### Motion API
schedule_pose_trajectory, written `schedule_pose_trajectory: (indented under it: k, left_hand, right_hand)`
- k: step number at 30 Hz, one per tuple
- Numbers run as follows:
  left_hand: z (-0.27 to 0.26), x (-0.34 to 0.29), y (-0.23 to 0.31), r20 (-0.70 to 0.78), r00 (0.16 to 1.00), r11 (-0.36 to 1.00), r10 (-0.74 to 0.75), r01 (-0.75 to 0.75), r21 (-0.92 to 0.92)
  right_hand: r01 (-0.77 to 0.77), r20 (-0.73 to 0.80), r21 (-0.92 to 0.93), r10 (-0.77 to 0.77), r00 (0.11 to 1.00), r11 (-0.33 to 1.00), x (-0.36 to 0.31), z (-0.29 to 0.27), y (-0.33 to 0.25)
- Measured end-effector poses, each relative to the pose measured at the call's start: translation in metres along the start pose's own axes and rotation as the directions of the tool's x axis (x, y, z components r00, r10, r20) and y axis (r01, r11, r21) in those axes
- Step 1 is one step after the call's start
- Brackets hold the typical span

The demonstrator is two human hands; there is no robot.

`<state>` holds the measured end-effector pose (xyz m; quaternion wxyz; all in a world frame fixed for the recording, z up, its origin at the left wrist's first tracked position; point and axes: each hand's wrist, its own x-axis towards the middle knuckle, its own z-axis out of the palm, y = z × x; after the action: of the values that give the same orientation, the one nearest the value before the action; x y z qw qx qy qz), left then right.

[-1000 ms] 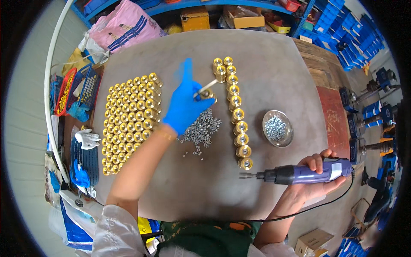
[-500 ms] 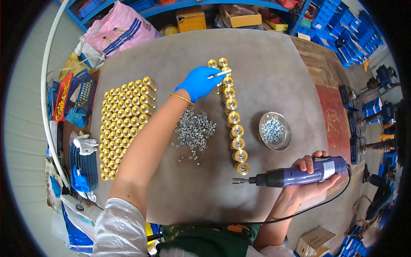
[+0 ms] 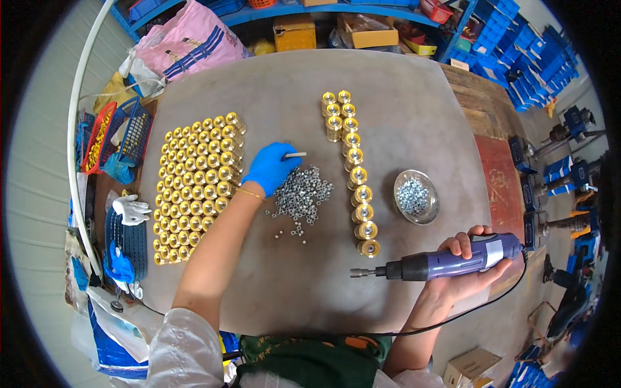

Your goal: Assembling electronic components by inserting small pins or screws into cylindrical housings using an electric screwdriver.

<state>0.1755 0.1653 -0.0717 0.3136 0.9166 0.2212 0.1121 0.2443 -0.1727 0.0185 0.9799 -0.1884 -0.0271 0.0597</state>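
Note:
In my blue-gloved left hand is a slim whitish pen-like rod, pinched and pointing right. The hand is over the upper left edge of a loose pile of small metal nuts. My bare right hand grips a purple electric screwdriver, its socket bit pointing left. Just beyond the bit starts a long row of brass-coloured round fittings, with a few more beside its far end. A large block of similar fittings stands left of my left hand.
An oval metal dish of small zinc-coloured parts sits right of the row. The screwdriver's black cable curves along the near edge. At the left are baskets and a white glove; a pink sack lies beyond the table.
My left hand has moved left and nearer, from the far end of the fitting row to the nut pile, still holding the rod. My right hand and the screwdriver have hardly moved.

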Motion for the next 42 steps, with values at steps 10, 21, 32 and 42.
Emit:
schedule_pose_trajectory:
  k: [10,21,32,42]
  left_hand:
    - [0.012,-0.167,0.135,0.339,0.922,0.024,-0.185,0.349,-0.937]
    - [0.022,-0.187,0.151,0.407,0.883,-0.424,-0.233,0.284,-0.86]
    - [0.011,-0.176,0.147,0.616,0.787,-0.608,0.01,0.494,-0.622]
    - [-0.013,-0.154,0.122,0.544,0.834,0.141,-0.091,0.551,-0.822]
  right_hand:
    - [0.006,-0.042,0.104,-0.001,0.999,0.995,-0.001,0.009,0.019]
    - [-0.053,-0.099,0.13,0.066,0.993,0.99,-0.01,0.002,0.027]
    - [-0.116,-0.115,0.267,0.151,0.982,0.957,-0.007,-0.014,0.037]
    - [-0.143,-0.154,0.355,0.209,0.966,0.924,0.0,-0.027,0.039]
